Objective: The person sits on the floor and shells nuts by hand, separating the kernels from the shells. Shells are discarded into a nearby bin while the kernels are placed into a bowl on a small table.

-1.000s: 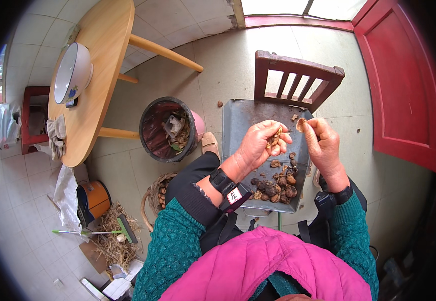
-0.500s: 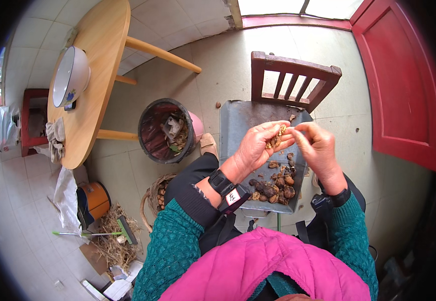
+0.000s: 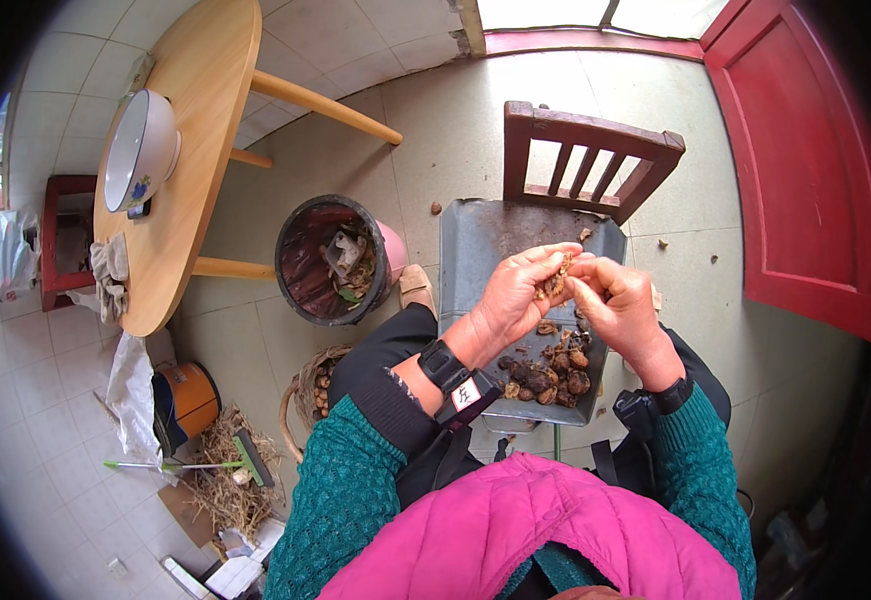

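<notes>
Over the metal tray, my left hand holds a cracked walnut, tan and brown, in its curled fingers. My right hand meets it from the right, thumb and fingers bent in a pinch against the walnut; whether a small piece sits between those fingertips is hidden. Below the hands, a heap of dark brown walnuts and bits of husk lies in the near part of the tray.
A wooden chair stands beyond the tray. Left of my leg are a black-lined bin with scraps and a basket of nuts. A wooden table carries a white bowl. A red door stands at right.
My right hand has moved left and slightly down, its fingers now closer around the walnut. The left hand stays nearly in place, still holding it.
</notes>
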Motion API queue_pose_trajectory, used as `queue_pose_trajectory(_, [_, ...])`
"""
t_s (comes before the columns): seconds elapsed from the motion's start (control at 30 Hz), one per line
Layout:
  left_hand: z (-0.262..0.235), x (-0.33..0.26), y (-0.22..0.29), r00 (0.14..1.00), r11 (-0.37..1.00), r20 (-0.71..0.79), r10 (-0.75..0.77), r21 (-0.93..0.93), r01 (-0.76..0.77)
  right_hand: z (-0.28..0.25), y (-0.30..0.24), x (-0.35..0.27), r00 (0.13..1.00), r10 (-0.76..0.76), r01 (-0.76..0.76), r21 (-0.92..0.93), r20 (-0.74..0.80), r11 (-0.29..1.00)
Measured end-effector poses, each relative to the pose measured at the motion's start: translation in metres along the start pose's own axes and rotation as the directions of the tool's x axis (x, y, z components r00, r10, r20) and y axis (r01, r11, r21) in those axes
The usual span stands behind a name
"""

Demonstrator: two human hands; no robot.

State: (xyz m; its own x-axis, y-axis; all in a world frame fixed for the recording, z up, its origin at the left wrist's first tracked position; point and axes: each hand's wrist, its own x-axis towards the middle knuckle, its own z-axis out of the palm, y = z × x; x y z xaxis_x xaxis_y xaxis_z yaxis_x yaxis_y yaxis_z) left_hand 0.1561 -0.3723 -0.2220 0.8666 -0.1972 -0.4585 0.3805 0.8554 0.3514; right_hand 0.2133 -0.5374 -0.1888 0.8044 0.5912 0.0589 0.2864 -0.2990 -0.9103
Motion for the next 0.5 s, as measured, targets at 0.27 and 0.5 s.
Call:
queue_pose_trajectory(0.27, [0.004, -0.001, -0.003, 1.0, 1.0, -0.028, -0.013, -0.001, 0.013, 0.003, -0.001, 0.001, 0.99, 0.108, -0.118, -0.115, -0.091, 0.986])
queue_pose_trajectory(0.5, [0.001, 0.001, -0.007, 1.0, 0.998, -0.005, -0.021, 0.056, 0.021, 0.008, 0.003, -0.003, 0.99, 0.046, -0.071, -0.184, -0.134, 0.98])
